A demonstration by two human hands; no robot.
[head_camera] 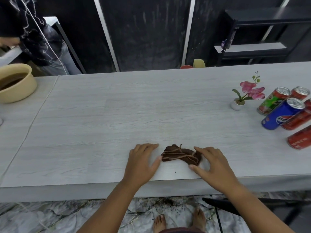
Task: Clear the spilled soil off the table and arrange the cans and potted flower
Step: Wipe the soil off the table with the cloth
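Soil: none showing on the table (117, 106) now; dark specks lie on the floor below the near edge at 6 o'clock, where a sweep off the edge would drop them.
Cloth (181, 156): brown, bunched, a lighter cord looped across it, sitting close to the near edge at 6 o'clock, looks like the wiping rag, parked where the last stroke would end.
Left hand (143, 163): flat on the table, fingers spread, thumb touching the cloth's left end; gripping nothing.
Right hand (212, 163): arched over the cloth's right end, fingertips on it, thumb on the table; not closed around it, reads as gathering it up.
Potted flower (238, 102): upright at 2 o'clock, pink blooms leaning right toward the cans.
Cans (284, 113): clustered at 3 o'clock, just beside the flower, a blue one among red ones; kept out of the wiping lane, I'd guess.
Bowl (21, 86): tan, at 10 o'clock, well apart, something brown inside.
Progress: tabletop looks clean; arranging seems close to done.
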